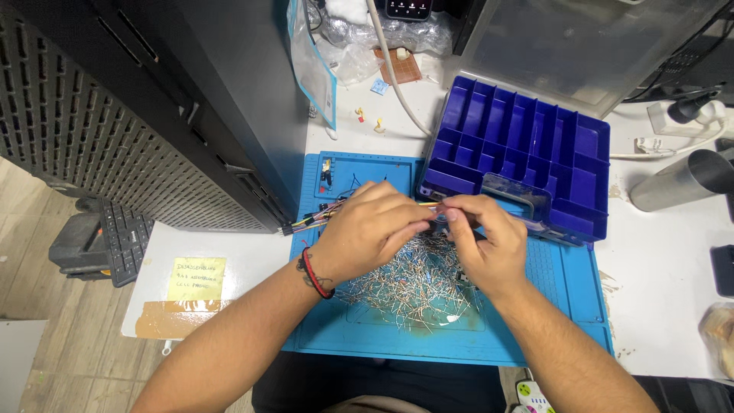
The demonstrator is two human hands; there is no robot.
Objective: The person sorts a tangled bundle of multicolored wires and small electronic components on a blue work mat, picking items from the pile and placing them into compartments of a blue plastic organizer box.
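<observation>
My left hand [367, 233] and my right hand [485, 241] meet above a blue work mat [566, 287]. Both pinch the same thin wire-legged component [434, 205] between thumb and fingertips. A bundle of coloured jumper wires [306, 223] trails out to the left from under my left hand. Below the hands lies a heap of several small resistors with bent metal leads [409, 287], spread over the mat's middle. A red and black band circles my left wrist.
An open dark blue compartment box [527, 141] stands at the mat's back right. A black computer case [176, 99] rises at the left. A metal cylinder [680, 180], white plugs and cable sit right; a yellow note [196, 279] left.
</observation>
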